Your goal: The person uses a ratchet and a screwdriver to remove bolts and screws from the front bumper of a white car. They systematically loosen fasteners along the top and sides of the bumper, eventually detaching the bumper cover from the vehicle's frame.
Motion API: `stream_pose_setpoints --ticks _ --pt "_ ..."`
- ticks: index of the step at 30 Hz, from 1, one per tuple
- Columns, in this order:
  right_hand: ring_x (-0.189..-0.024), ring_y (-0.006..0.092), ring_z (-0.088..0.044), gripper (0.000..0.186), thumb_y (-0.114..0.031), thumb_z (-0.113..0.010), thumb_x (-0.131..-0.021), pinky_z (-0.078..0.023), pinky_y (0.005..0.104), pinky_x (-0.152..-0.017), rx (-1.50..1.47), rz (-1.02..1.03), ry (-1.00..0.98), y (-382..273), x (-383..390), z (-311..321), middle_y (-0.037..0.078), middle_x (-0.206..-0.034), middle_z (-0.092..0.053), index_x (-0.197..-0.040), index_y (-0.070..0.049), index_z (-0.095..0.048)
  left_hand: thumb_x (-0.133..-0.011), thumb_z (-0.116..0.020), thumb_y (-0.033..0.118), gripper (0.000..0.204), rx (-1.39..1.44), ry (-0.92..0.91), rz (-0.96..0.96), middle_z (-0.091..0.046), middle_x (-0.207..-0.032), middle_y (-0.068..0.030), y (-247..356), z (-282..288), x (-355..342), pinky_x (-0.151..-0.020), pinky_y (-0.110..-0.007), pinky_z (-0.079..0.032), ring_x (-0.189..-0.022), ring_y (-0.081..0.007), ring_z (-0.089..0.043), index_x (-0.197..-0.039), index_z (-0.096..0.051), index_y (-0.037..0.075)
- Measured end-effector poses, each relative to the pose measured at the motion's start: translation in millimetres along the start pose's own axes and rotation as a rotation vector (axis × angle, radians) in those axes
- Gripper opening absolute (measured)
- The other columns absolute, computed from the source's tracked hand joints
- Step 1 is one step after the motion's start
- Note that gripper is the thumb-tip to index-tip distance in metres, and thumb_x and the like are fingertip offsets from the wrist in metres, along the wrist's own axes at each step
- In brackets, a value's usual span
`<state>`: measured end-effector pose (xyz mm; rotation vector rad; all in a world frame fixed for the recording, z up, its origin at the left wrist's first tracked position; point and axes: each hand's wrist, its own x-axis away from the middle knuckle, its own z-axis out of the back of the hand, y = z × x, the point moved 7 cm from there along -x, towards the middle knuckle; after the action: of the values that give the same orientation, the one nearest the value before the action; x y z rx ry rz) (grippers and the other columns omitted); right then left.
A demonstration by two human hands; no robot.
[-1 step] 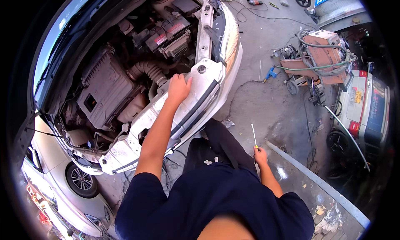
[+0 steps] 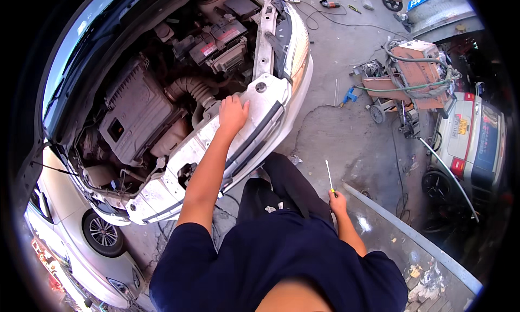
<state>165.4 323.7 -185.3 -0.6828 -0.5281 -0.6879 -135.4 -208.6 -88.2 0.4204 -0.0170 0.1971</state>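
Note:
My left hand lies on the white front crossmember of a car with its hood up. Its fingers curl over the inner edge, beside a ribbed air intake hose. Down by my right leg, my right hand is closed round a screwdriver. The screwdriver's pale shaft points up and away, and little of its yellow and black handle shows. Within the engine bay are a dark air filter box and a battery.
A metal bar lies on the ground to my right. Beyond it stands a wheeled cart with hoses and a cardboard box. A blue tool and cables lie on the floor. Other cars are parked at left and right.
The whole view has shifted very slightly. Both hands keep their places, the left on the crossmember and the right round the screwdriver.

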Motion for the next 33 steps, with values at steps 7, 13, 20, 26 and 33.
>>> stream_pose_setpoints --ticks 7,13,20,26,33 --pt "-0.095 0.0432 -0.064 0.051 -0.049 -0.064 -0.088 -0.049 0.0434 -0.084 0.255 0.189 0.105 -17 22 64 0.025 -0.098 -0.068 -0.106 -0.001 -0.069 -0.091 -0.059 0.043 0.047 -0.021 -0.125 0.061 -0.062 -0.105 -0.0214 43 26 -13 -0.089 -0.045 -0.050 -0.105 -0.0375 -0.058 -0.102 -0.064 -0.003" --pt "-0.094 0.0416 -0.065 0.049 -0.046 -0.066 -0.087 -0.049 0.0436 -0.082 0.151 0.251 0.163 -20 -13 91 0.025 -0.095 -0.068 -0.103 0.000 -0.069 -0.095 -0.051 0.046 0.052 -0.009 -0.093 0.180 -0.065 -0.109 -0.0249 38 3 -38 -0.090 -0.049 -0.050 -0.104 -0.0412 -0.063 -0.111 -0.061 -0.002" --pt "-0.057 0.0293 -0.066 0.048 -0.042 -0.063 -0.091 -0.052 0.0404 -0.056 0.157 0.198 -0.021 -38 -138 116 0.020 -0.076 -0.068 -0.107 0.002 -0.067 -0.098 -0.046 0.045 0.048 -0.066 -0.005 0.256 -0.067 -0.102 -0.0235 39 -1 -29 -0.087 -0.050 -0.050 -0.099 -0.0403 -0.064 -0.100 -0.064 0.000" --pt "-0.039 0.0169 -0.049 0.038 -0.038 -0.060 -0.094 -0.039 0.0341 -0.037 -0.063 0.084 -0.129 -70 -264 163 0.005 -0.055 -0.052 -0.088 -0.001 -0.060 -0.095 -0.051 0.044 0.045 -0.070 0.077 0.355 -0.067 -0.098 -0.0210 40 1 -20 -0.084 -0.049 -0.051 -0.096 -0.0387 -0.064 -0.091 -0.065 0.001" --pt "-0.037 0.0142 -0.044 0.036 -0.038 -0.058 -0.096 -0.035 0.0325 -0.034 0.072 0.235 -0.200 -166 -338 212 0.003 -0.054 -0.047 -0.081 -0.006 -0.053 -0.094 -0.052 0.050 0.050 -0.031 0.024 0.497 -0.068 -0.097 -0.0183 42 2 -21 -0.082 -0.048 -0.051 -0.095 -0.0373 -0.065 -0.090 -0.066 0.003"
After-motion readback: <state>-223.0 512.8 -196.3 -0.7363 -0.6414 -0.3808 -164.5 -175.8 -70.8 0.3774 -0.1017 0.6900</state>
